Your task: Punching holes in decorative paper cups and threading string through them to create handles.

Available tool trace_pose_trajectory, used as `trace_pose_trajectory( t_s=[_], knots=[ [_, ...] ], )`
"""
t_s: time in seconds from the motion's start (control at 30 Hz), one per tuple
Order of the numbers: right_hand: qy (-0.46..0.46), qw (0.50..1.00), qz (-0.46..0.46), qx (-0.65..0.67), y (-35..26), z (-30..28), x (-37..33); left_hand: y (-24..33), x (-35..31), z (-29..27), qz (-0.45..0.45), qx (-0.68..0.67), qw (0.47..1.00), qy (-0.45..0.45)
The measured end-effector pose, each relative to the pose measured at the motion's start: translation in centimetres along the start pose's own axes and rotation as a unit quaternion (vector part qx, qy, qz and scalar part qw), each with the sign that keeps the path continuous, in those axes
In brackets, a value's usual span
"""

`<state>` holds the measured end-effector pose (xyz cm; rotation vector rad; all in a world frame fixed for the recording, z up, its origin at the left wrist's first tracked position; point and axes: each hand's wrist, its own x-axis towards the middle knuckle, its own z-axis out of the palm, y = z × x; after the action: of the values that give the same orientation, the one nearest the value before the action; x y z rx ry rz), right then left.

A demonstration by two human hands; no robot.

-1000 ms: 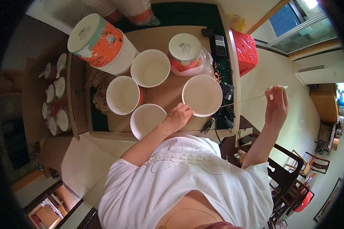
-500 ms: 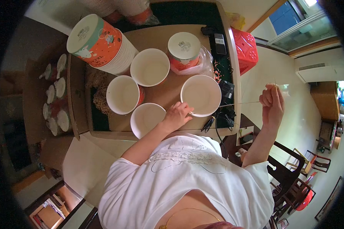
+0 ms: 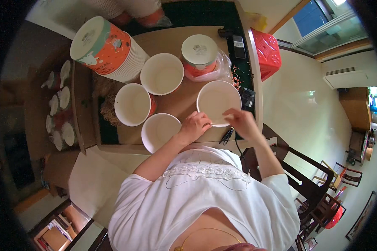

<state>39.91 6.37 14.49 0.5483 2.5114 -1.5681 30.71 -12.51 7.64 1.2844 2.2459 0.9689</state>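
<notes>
A large white-lined paper tub (image 3: pixel 218 100) stands at the table's near right, its open mouth facing up. My left hand (image 3: pixel 194 126) is closed in a pinch at its near rim. Over the tub's near right rim is my right hand (image 3: pixel 242 123), fingers bent together and slightly blurred; what they hold, if anything, is too small to make out. To the left stand three more open tubs: one at the back (image 3: pixel 162 74), one at the left (image 3: pixel 132 104) and one in front (image 3: pixel 159 132), partly behind my left forearm.
A tall stack of orange-and-green printed tubs (image 3: pixel 113 52) leans at the back left. Behind the worked tub sits an upturned tub (image 3: pixel 199 50) in clear plastic. Cables (image 3: pixel 227 136) and a black device (image 3: pixel 247 97) lie right. A red stool (image 3: pixel 265 53) stands beyond the table's edge.
My right hand has come from far out on the right, where a thin thread ran to it from the tub, down to the tub's rim. My left hand has stayed at the rim.
</notes>
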Motion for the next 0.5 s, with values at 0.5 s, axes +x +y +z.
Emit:
trace_pose_trajectory(
  t_s=[0.5],
  knots=[
    [-0.025, 0.991, -0.018, -0.128, 2.8, 3.4, -0.1, 0.0, 0.0, -0.2, 0.003, -0.041, 0.999, 0.008]
  ],
)
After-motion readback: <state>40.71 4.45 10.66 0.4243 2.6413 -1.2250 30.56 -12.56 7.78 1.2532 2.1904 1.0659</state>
